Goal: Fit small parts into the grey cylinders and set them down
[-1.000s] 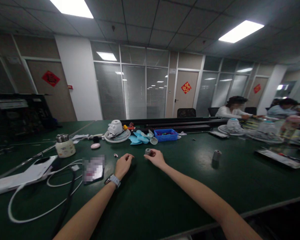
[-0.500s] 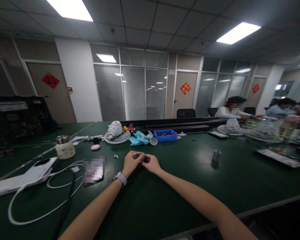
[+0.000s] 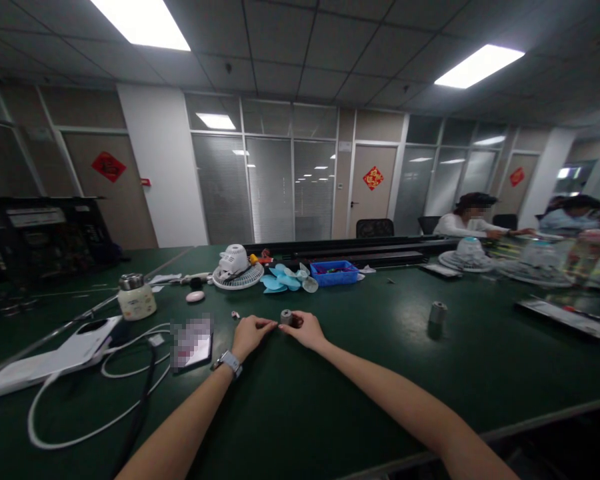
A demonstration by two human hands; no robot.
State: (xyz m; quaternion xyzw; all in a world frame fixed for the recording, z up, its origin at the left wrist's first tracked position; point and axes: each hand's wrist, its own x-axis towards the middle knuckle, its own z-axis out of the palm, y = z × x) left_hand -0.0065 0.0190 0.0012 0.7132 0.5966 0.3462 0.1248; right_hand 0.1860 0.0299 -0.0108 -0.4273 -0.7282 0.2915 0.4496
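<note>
Upright, grey cylinder [image 3: 286,317] in right grip [image 3: 306,331].

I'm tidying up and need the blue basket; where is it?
In the head view, the blue basket sits just right of the light-blue fan blades, beyond both hands.

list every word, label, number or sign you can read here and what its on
"福", probably: left red diamond, blurred.
Middle red diamond: gold characters, too blurred to read.
Right red diamond: too blurred.
White label on black equipment: too small.
Small red wall sign: too small.
Cream jar: markings too small.
</note>
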